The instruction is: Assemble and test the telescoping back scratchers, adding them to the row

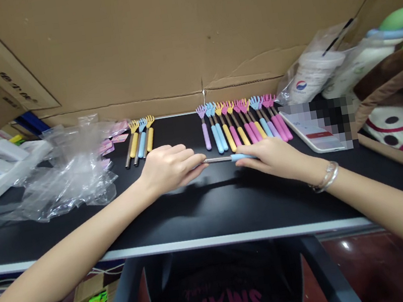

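The blue-handled metal rod (220, 159) was held above the worktop (212, 215), long axis running left-right between both hands, the left hand's (173, 165) fingers closed on bare metal, the right hand's (269, 158) pinched on the blue handle (239, 156).

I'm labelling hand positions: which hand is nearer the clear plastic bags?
Left. The left hand is just right of the clear plastic bags; the right hand is farther right, beyond the left.
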### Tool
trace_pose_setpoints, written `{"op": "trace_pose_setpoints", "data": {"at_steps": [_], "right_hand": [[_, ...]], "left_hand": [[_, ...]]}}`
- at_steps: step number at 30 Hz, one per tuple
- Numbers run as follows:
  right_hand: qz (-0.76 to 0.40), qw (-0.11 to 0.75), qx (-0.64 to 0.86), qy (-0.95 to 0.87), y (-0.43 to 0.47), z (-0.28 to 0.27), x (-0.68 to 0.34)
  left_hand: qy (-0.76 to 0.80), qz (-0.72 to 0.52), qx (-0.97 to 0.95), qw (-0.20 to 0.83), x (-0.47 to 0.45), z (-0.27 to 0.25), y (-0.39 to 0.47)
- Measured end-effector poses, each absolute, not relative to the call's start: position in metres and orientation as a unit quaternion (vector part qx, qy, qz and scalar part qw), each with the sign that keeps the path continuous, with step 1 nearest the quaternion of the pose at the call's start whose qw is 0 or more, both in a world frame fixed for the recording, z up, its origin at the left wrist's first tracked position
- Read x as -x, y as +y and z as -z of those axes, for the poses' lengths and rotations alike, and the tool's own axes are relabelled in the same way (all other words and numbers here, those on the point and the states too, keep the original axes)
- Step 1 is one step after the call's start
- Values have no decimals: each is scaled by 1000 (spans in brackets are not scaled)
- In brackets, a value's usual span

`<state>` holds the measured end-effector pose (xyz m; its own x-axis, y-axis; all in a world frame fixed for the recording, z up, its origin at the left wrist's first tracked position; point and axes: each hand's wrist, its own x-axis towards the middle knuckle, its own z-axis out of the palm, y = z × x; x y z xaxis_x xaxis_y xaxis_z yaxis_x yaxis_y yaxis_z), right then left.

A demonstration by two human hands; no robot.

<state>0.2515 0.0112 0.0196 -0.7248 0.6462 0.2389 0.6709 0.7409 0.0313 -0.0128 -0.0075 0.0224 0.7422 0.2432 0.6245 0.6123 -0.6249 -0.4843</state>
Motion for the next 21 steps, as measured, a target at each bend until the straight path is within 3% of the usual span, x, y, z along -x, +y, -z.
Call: {"op": "trace_pose_setpoints", "data": {"at_steps": [6, 15, 18, 21], "right_hand": [[169, 118, 362, -909, 10, -21, -254], [262, 151, 311, -901, 5, -34, -254], [285, 160, 303, -895, 4, -35, -253], [289, 158, 311, -891, 3, -35, -253]], "left_hand": [[-324, 274, 883, 198, 10, -14, -6], [-415, 201, 870, -176, 4, -15, -7], [-398, 193, 871, -214, 5, -19, -6], [-395, 200, 879, -178, 6, -20, -6]]}}
